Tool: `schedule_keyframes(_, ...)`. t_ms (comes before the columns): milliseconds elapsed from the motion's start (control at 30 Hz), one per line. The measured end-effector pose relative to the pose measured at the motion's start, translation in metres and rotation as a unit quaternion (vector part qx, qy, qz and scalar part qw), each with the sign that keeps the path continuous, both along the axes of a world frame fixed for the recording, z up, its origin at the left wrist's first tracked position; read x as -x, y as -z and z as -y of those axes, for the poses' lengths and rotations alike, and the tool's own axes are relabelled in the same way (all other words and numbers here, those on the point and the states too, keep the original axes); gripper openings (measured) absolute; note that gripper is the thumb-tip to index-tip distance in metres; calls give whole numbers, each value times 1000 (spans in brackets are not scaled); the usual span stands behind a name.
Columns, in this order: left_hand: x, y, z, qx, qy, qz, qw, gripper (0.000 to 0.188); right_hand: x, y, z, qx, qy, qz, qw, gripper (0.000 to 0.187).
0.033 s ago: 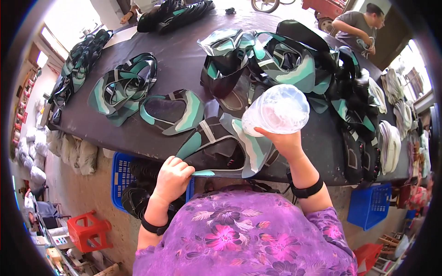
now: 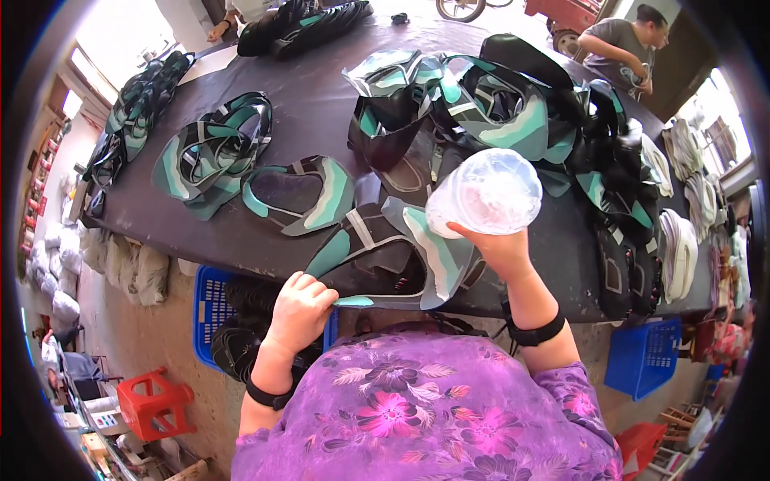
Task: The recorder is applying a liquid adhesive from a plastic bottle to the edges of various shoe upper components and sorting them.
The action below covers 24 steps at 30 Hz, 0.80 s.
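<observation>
Near the table's front edge lies a shoe upper in black, grey, white and teal. My left hand pinches its left end between closed fingers. Raised above its right side, my right hand is wrapped round a translucent plastic jar smeared with white inside; the fingers behind the jar are hidden. Another shoe upper of the same colours lies just beyond my left hand. Behind the jar sits a heap of similar uppers, some black, some teal and grey.
A dark table carries more upper piles at left and far side. Whitish stacked pieces lie at right. Blue baskets stand below the front edge, a red stool at lower left. A person is at the far right.
My right hand and the plastic jar have shifted very slightly to the right. The left hand and the shoe upper have not visibly moved.
</observation>
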State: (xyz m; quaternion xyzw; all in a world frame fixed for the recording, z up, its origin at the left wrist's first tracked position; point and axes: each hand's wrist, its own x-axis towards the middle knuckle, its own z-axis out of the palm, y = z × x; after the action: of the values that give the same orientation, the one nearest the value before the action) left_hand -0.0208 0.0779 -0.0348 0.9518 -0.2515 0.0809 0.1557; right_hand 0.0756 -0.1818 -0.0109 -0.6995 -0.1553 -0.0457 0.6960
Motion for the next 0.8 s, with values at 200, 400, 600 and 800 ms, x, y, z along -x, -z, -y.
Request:
schedule_keyframes(200,-2,1,1,-5,1,-2,1000,12,9,8,32,-17,65,-6,998,40)
schedule_keyframes(400,-4,0,2,-6,1,-3,1000,13,40,16,39,29,56,-40,997,48)
schedule_keyframes(600,-3,-1,2,-5,0,0,1000,14,19,3,41,-44,89,-6,995,37)
schedule_keyframes(800,-3,0,4,-7,3,-2,1000,14,-12,2,32,-138,55,41,988,41)
